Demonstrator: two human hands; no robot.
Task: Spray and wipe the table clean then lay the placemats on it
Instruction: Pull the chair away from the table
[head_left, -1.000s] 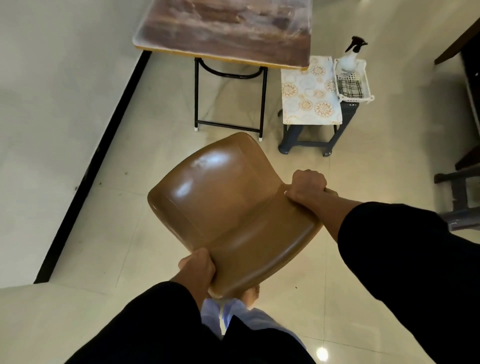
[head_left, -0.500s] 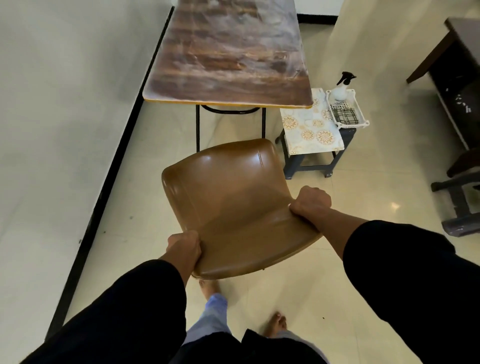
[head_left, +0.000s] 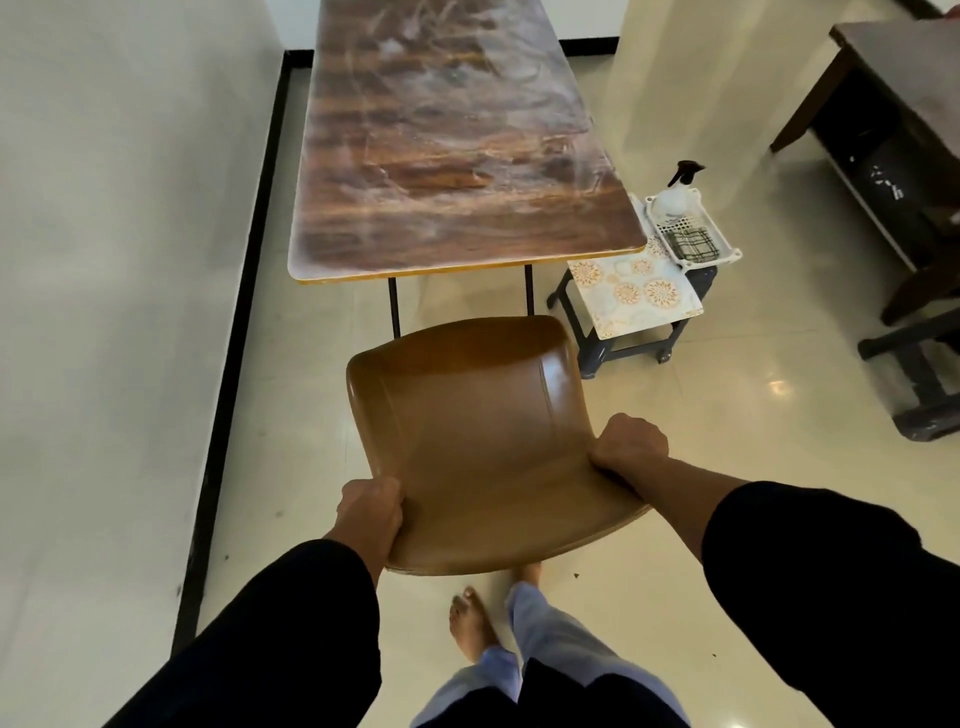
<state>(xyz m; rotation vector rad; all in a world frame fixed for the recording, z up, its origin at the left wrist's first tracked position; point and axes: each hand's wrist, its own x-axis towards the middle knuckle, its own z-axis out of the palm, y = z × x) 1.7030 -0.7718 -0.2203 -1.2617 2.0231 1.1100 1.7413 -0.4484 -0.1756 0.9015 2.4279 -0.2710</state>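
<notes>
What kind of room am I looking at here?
Probably a home dining area: a wood-grain folding table on tiled floor, a brown chair carried toward it, and patterned placemats on a stool.

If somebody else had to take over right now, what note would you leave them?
Hands: left hand and right hand each grip a side of the brown chair, held in front of the table.
Things: spray bottle and checked cloth sit in the white basket on the stool at the table's right corner. Placemats lie on that stool beside the basket.
Done: nothing of the cleaning; the table top looks smeared and bare.
Left: put the chair down, spray, wipe, then lay the placemats.
</notes>
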